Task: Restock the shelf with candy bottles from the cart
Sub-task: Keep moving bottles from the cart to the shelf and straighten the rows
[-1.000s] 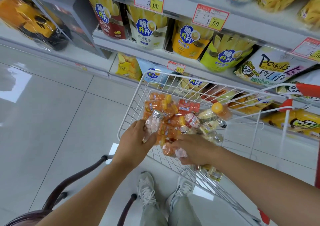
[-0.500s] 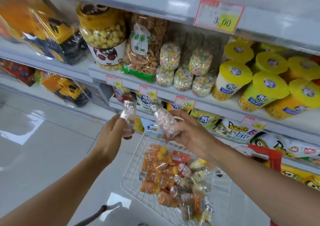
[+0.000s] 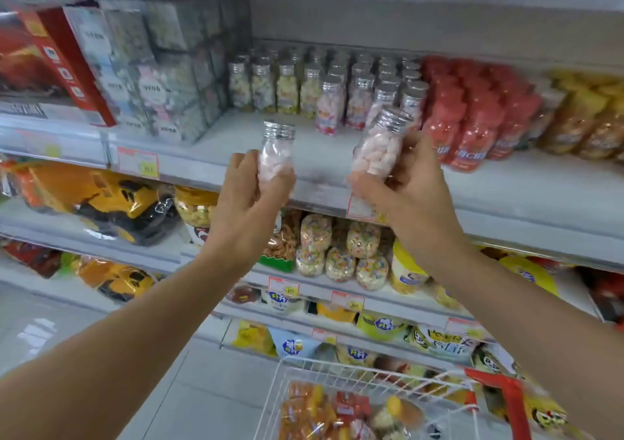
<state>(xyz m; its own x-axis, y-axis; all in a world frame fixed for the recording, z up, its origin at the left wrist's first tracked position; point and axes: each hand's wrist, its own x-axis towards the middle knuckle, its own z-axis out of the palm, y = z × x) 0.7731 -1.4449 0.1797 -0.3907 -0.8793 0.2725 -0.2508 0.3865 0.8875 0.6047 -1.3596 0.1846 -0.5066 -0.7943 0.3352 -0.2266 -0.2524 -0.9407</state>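
My left hand (image 3: 250,200) grips a clear candy bottle (image 3: 275,156) with a silver cap and pale pink candies, held upright. My right hand (image 3: 401,186) grips a second pink candy bottle (image 3: 380,146), tilted to the right. Both are raised in front of the bare front part of the upper shelf (image 3: 324,159). Behind them, rows of silver-capped candy bottles (image 3: 341,91) stand on that shelf. The white wire cart (image 3: 337,372) sits at the bottom, holding several orange and mixed bottles (image 3: 324,412).
Red bottles (image 3: 472,115) stand right of the candy rows, and clear boxes (image 3: 162,68) stand left. Lower shelves hold sprinkle jars (image 3: 337,254), toy trucks (image 3: 111,203) and snack bags. Price tags line the shelf edges. The cart has a red handle (image 3: 499,392).
Both hands have lifted the two pink bottles out of the cart and up to the upper shelf. The view has tilted upward, and the cart has dropped to the bottom.
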